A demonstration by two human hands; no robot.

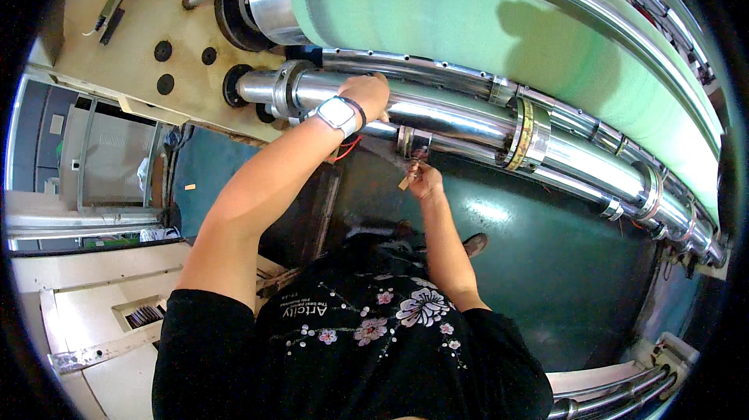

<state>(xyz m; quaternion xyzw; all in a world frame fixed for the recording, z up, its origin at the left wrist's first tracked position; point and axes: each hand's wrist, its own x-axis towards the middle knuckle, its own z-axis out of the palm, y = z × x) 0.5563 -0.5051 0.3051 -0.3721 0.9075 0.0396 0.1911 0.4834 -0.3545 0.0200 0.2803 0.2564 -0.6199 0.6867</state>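
Observation:
My left hand [367, 96], with a white watch on its wrist, lies over a thick polished steel shaft [452, 113], its fingers curled round the far side. Lower down, my right hand [426, 180] is pinched closed just under a metal collar [413, 141] on a thinner shaft. A small tan piece [404, 184] pokes out beside its fingertips; what exactly the fingers grip is too small to make out. A red wire [348, 148] hangs between the two hands.
Behind the shafts runs a large roller [437, 10] covered in pale green. Ring collars [524, 135] stand along the thick shaft. A cream machine side plate [140, 46] rises at the left. Below lies a dark green floor [538, 264], with my shoe [476, 244] on it.

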